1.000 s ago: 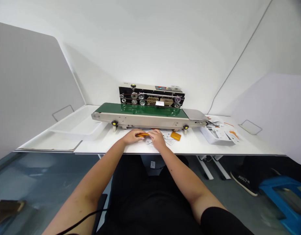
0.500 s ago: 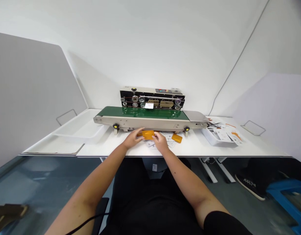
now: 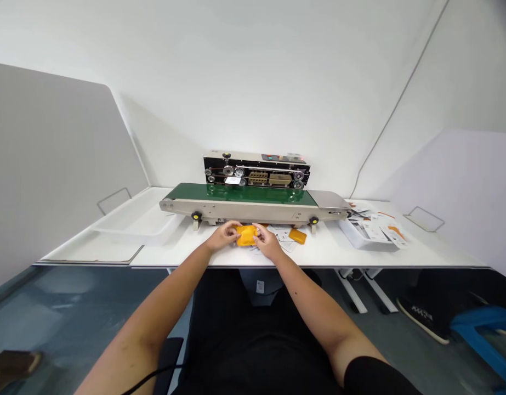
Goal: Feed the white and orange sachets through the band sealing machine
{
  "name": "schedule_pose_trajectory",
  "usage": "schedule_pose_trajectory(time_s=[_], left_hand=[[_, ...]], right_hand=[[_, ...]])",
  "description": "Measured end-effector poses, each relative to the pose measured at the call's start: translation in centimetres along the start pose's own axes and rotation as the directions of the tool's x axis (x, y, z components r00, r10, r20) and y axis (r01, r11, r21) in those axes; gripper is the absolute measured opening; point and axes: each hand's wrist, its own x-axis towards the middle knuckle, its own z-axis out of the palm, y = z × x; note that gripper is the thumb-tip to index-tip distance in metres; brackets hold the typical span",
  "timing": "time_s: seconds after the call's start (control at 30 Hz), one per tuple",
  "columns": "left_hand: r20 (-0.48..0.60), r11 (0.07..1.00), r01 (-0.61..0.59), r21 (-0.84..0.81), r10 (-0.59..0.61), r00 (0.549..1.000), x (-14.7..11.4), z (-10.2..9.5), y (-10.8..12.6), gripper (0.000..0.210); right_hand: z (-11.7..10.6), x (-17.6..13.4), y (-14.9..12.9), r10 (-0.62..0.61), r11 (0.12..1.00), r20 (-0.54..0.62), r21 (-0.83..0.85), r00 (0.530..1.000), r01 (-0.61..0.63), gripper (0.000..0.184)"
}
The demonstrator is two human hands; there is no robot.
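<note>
Between my hands is an orange pouch [image 3: 246,236], held just above the white table near its front edge. My left hand [image 3: 225,236] pinches its left side, and my right hand [image 3: 267,240] grips its right side. Another orange pouch [image 3: 297,236] lies on the table to the right, beside printed white packets [image 3: 283,236] that are partly hidden by my right hand. Behind the hands stands a band sealing machine with a green conveyor belt [image 3: 244,193]. A small white packet [image 3: 232,180] sits in its rollers.
On the left stands a translucent white bin [image 3: 154,233]. A white bin [image 3: 362,238] on the right holds several printed packets and papers. Someone's shoe [image 3: 423,318] and a blue stool [image 3: 483,329] are on the floor at right.
The orange pouch has come slightly nearer and looks more puffed and bent, with both hands still on it. The white packet in the sealer has moved left along the rollers.
</note>
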Motion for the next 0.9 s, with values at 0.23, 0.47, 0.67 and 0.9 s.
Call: schedule_pose_trajectory(time_s=[0.23,0.47,0.67,0.9], left_hand=[[0.043,0.995,0.067,-0.077,-0.064,0.997,-0.2,0.0,0.5,0.052],[0.044,0.998,0.047,-0.044,-0.045,0.998,-0.2,0.0,0.3,0.051],[0.029,0.998,-0.056,-0.005,0.056,0.998,-0.1,-0.2,0.3,0.06],[-0.021,0.996,-0.082,0.042,0.083,0.996,0.0,-0.5,-0.3,0.054]], right_hand=[[-0.2,0.5,-0.5,-0.015,0.996,-0.061,-0.087,0.998,0.01,0.035],[-1.9,2.1,-2.0,0.138,0.989,0.163,-0.069,0.977,-0.129,0.032],[-11.9,7.1,-4.6,0.265,0.956,0.14,0.09,0.954,-0.279,0.032],[-24.4,11.7,-2.6,0.349,0.934,-0.79,0.248,0.504,-0.258,0.026]])
